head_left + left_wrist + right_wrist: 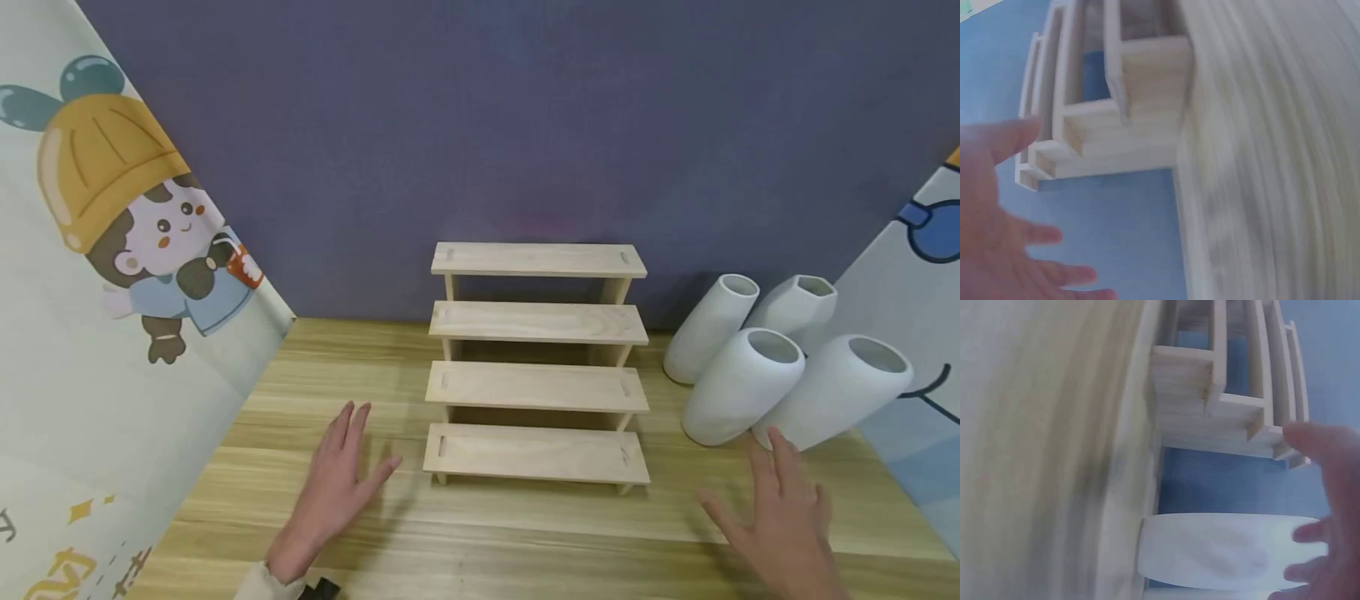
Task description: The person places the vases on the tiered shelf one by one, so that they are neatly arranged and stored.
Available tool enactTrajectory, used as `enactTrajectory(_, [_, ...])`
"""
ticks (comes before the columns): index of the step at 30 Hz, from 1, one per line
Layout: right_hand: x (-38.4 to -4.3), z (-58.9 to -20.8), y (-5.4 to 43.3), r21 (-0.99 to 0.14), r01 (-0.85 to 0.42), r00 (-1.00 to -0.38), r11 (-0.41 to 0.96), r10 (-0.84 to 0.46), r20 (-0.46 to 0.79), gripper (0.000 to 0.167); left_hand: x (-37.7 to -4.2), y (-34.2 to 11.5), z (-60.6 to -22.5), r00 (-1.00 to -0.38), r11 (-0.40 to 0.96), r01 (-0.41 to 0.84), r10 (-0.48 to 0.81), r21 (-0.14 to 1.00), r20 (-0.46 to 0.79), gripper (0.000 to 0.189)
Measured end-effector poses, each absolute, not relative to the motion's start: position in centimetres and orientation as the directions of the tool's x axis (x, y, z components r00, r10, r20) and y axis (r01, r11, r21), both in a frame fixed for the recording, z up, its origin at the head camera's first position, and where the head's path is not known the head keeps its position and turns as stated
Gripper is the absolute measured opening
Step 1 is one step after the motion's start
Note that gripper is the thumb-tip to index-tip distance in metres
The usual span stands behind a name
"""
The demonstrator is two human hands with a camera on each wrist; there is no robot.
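A pale wooden stepped rack point(536, 387) with several tiers stands on the wooden table, against the dark blue backdrop. My left hand point(333, 479) hovers to its left, fingers extended and thumb spread, holding nothing. On the other side, my right hand point(783, 517) is also spread over the table, in front of several white vases. The nearest are a rounded vase point(738, 392) and a wider vase point(840, 387); behind them stand a slim vase point(708, 329) and one with an angular mouth point(798, 308). The right wrist view shows the right fingers before a white vase point(1229, 550); contact cannot be told.
The wooden table point(300, 375) spreads around the rack. A white panel with a cartoon child point(165, 225) borders it on the left, and another printed panel point(915, 450) on the right. The blue backdrop point(525, 125) closes off the back.
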State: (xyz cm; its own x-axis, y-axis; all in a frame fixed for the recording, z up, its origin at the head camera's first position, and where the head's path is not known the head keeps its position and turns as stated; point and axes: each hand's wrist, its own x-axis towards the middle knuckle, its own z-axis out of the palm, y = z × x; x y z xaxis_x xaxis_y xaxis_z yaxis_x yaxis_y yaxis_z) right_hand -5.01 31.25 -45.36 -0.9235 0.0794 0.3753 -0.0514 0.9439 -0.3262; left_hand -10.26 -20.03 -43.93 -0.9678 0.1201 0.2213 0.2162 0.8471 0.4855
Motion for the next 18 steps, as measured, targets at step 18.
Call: enactTrajectory(18, [-6.7,-41.5,32.9,-0.549,-0.131,-0.728,0.826,0.296,0.619,0.096,-10.9,-18.5,-45.1,-0.990,0.326,-0.114,0.041,0.939,-0.134,0.056])
